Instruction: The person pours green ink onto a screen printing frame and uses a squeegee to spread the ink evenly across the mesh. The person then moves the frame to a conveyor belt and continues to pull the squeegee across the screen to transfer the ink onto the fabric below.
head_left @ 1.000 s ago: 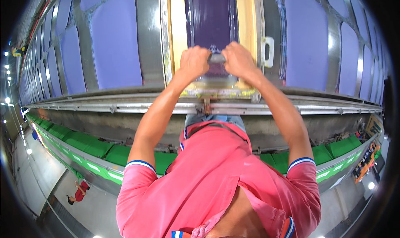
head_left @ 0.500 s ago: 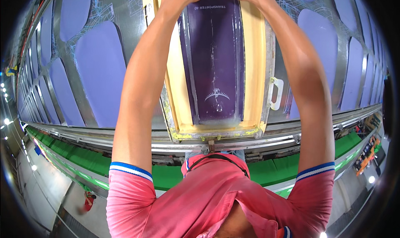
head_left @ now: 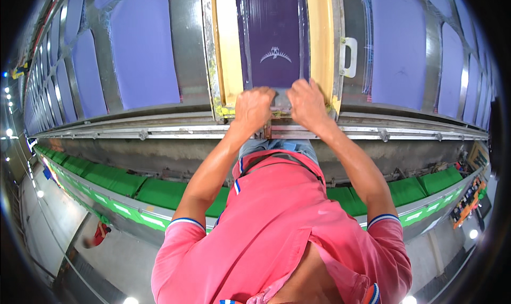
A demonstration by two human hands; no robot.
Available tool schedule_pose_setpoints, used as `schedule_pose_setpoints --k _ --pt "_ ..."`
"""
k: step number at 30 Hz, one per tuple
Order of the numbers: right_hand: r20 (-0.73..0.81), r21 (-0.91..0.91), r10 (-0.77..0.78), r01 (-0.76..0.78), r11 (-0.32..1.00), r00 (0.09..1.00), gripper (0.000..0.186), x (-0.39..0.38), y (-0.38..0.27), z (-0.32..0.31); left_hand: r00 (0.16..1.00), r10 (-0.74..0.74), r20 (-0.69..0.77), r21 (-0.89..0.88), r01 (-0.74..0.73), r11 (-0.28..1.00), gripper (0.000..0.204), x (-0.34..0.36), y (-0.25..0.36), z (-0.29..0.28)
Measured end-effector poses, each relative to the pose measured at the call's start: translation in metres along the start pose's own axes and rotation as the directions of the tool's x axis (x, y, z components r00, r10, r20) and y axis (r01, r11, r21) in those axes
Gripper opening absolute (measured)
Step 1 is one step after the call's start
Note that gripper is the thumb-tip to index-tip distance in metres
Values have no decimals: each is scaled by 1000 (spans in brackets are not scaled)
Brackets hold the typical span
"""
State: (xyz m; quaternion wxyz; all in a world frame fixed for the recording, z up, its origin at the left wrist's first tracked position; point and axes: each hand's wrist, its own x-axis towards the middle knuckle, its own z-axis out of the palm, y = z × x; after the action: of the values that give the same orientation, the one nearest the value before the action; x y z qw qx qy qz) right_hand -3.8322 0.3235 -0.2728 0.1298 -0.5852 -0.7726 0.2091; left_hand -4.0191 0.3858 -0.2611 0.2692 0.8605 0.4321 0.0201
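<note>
A screen-printing frame (head_left: 340,99) with yellow-coated margins lies before me, its dark purple printing area (head_left: 274,27) showing a pale crest-like motif near the lower part. My left hand (head_left: 255,108) and my right hand (head_left: 307,104) are side by side at the frame's near end. Both are closed on a squeegee (head_left: 280,97), whose greyish middle shows in the gap between my fists. The rest of the squeegee is hidden under my fingers. A white handle (head_left: 348,57) is fixed to the frame's right side.
Lilac fabric pieces (head_left: 142,48) lie flat on the long dark table to the left, with more fabric pieces (head_left: 398,48) to the right. A metal rail (head_left: 175,132) runs along the near table edge. Green-covered surfaces (head_left: 159,193) stand behind me. A person in red (head_left: 100,232) is far off.
Both hands have drawn the squeegee from the far end of the frame to its near end, toward my body. My elbows are now bent, and my view of the table has shifted.
</note>
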Motion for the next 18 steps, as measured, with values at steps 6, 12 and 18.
schedule_pose_setpoints --k 6,12,18 --pt "-7 8 7 -7 1000 1000 7 89 55 -31 999 -20 42 93 16 996 23 92 -24 -36" --pt "113 -59 207 -202 978 972 20 285 172 -86 988 35 -150 248 4 969 25 300 -83 -94" --pt "59 -86 173 -168 982 983 20 383 208 -142 792 351 -500 438 -118 891 15 416 -156 -99"
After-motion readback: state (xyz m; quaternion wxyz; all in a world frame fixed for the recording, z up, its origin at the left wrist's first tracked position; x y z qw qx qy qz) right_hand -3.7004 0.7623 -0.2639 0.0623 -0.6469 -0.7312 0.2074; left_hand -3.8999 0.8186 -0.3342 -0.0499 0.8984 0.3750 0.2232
